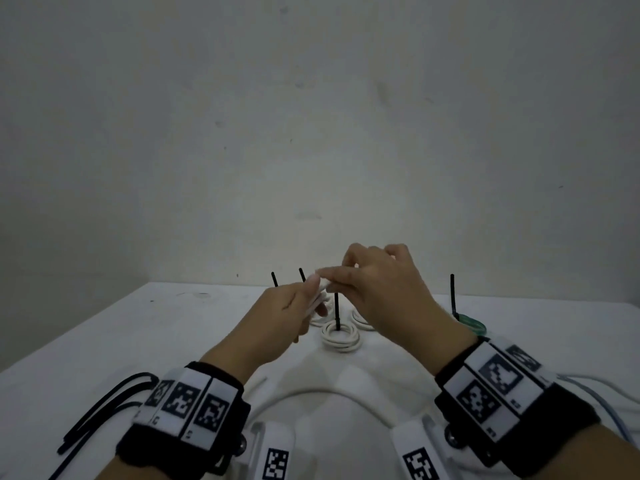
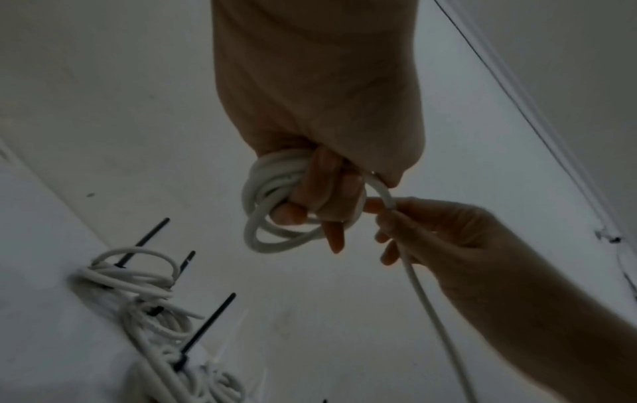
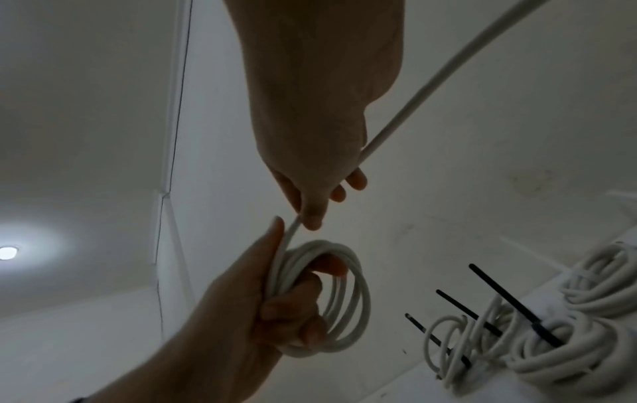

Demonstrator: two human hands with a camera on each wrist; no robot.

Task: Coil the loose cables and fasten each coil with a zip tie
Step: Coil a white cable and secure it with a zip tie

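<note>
Head view looks down from behind; both wrist views look up closely, sharing the hands.

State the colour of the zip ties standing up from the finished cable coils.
Black zip ties, clearest in the right wrist view.

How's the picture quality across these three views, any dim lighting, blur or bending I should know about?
Head view: dim, flat light, soft focus, the table edges bowed by the wide lens. Left wrist view: dark, the left hand in shade, the tied coils blurred. Right wrist view: a ceiling light flares at the left edge, the right hand shadowed.
</note>
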